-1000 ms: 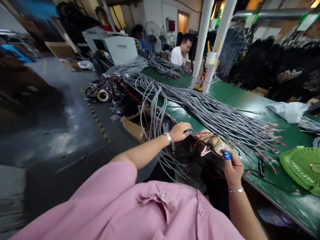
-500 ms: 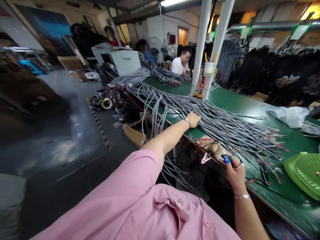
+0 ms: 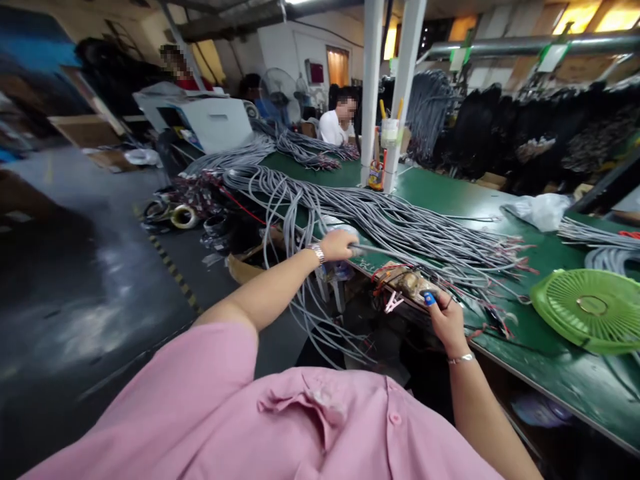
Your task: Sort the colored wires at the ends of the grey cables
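While snug around grey cable [image 3: 381, 251], left grip [image 3: 339, 245] in a near-closed fist.

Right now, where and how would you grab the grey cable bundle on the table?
Probably mid-length on the grey cable bundle, hands coming from the table's near edge and closing across the strands. There they run long and roughly parallel, with that side facing the person; the right-hand wire ends splay loosely, a poorer hold.
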Available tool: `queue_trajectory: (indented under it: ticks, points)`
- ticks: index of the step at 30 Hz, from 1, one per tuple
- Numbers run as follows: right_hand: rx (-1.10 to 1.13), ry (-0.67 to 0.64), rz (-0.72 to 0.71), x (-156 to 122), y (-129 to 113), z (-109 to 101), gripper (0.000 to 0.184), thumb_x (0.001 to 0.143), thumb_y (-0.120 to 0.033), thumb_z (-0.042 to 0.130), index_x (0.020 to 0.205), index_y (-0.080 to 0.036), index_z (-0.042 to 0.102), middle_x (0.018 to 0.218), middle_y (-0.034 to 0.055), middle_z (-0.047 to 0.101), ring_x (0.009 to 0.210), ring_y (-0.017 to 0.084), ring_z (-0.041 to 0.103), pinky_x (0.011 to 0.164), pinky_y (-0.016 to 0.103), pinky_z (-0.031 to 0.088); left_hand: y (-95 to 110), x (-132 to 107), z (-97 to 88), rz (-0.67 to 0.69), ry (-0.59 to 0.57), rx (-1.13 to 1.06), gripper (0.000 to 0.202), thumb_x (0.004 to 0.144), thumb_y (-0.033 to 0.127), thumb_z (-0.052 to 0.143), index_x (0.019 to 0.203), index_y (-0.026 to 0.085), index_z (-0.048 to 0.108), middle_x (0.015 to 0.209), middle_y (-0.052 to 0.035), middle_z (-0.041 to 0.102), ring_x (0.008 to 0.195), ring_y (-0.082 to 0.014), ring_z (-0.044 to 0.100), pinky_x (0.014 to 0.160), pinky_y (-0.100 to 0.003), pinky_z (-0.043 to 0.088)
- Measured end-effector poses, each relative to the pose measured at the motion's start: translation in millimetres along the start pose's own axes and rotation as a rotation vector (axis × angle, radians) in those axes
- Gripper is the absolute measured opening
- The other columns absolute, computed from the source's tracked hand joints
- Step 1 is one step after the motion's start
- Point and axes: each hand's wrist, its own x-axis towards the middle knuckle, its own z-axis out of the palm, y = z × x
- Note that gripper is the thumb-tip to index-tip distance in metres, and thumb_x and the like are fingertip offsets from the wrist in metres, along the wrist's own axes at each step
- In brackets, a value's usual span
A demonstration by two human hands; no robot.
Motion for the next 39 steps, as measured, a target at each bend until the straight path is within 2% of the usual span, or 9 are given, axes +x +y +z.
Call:
queue_trajectory:
  ticks: [3,5,13,16,21,24,30,34,39]
  points:
    - [0.056,0.003,0.014,0,-3,0,0.03,0.089,-0.042,0.056,0.096,-0.018,0.072,0.086,0.0075,0.072,0.083,0.023,0.063,0.078,0.035,0.05,-2,-15,-18.2,-0.245,0.363,-0.208,0.042,0.085,0.053,0.051,0.079,0.014,0.066,0.066,-0.0016,0.06,0.062,-0.0145,0.049,0.058,-0.025,0.031]
    - [0.102,0.01,0.029,1,-4,0,0.029,0.088,-0.043,0.058,0.093,-0.018,0.072,0.082,0.007,0.071,0.082,0.023,0.063,0.077,0.035,0.05,3,-25,-29.7,-0.273,0.448,-0.279,0.044,0.087,0.054,0.05,0.083,0.014,0.066,0.066,-0.0008,0.059,0.061,-0.0139,0.048,0.059,-0.024,0.032]
    - [0.28,0.069,0.103,-5,-9,2,0.03,0.083,-0.045,0.064,0.096,-0.019,0.073,0.087,0.0066,0.073,0.088,0.024,0.064,0.083,0.038,0.051,109,-72,-45.0,0.323,-0.003,-0.032,0.032,0.083,0.047,0.059,0.097,0.02,0.068,0.071,-0.0046,0.068,0.064,-0.0197,0.062,0.061,-0.028,0.039]
    - [0.401,0.054,0.18,-27,-17,9,0.03,0.082,-0.044,0.067,0.097,-0.018,0.073,0.088,0.0061,0.073,0.084,0.023,0.064,0.082,0.04,0.051,151,-92,-28.7,0.556,-0.178,0.06,0.024,0.083,0.039,0.057,0.089,0.018,0.065,0.067,-0.007,0.068,0.058,-0.0208,0.063,0.057,-0.029,0.04]
    - [0.539,-0.087,0.285,-73,-41,17,0.03,0.082,-0.04,0.069,0.105,-0.02,0.072,0.093,0.0061,0.072,0.089,0.023,0.064,0.082,0.037,0.052,188,-125,9.4,0.59,-0.285,-0.048,0.017,0.081,0.027,0.058,0.092,0.015,0.061,0.075,-0.01,0.07,0.063,-0.0218,0.066,0.056,-0.028,0.043]
    - [0.583,-0.163,0.304,-81,-57,12,0.033,0.08,-0.039,0.072,0.109,-0.022,0.071,0.096,0.0061,0.07,0.089,0.022,0.063,0.079,0.034,0.052,186,-140,24.6,0.438,-0.267,-0.385,0.019,0.089,0.034,0.053,0.089,0.016,0.061,0.08,-0.0076,0.07,0.068,-0.0186,0.066,0.06,-0.025,0.044]
    - [0.727,-0.313,0.351,-62,-80,15,0.036,0.082,-0.043,0.07,0.109,-0.02,0.067,0.083,0.003,0.064,0.069,0.014,0.054,0.063,0.026,0.045,143,-174,48.5,-0.225,-0.28,-1.188,0.046,0.091,0.059,0.046,0.083,0.015,0.055,0.048,0.0051,0.049,0.039,-0.0073,0.042,0.043,-0.019,0.034]
    - [0.781,-0.488,0.405,-48,-93,49,0.037,0.08,-0.048,0.071,0.099,-0.017,0.067,0.078,0.0025,0.061,0.059,0.009,0.044,0.052,0.022,0.037,122,-199,62.6,-0.339,-0.304,-1.263,0.051,0.083,0.063,0.056,0.077,0.013,0.057,0.049,0.003,0.053,0.041,-0.0068,0.046,0.045,-0.018,0.037]
    - [0.836,-0.482,0.415,-41,-98,87,0.034,0.076,-0.048,0.075,0.077,-0.016,0.065,0.066,-0.0006,0.058,0.057,0.009,0.044,0.054,0.022,0.039,114,-205,76.4,-0.498,-0.223,-1.433,0.044,0.077,0.056,0.068,0.078,0.012,0.064,0.065,-0.0049,0.066,0.055,-0.012,0.061,0.056,-0.022,0.049]
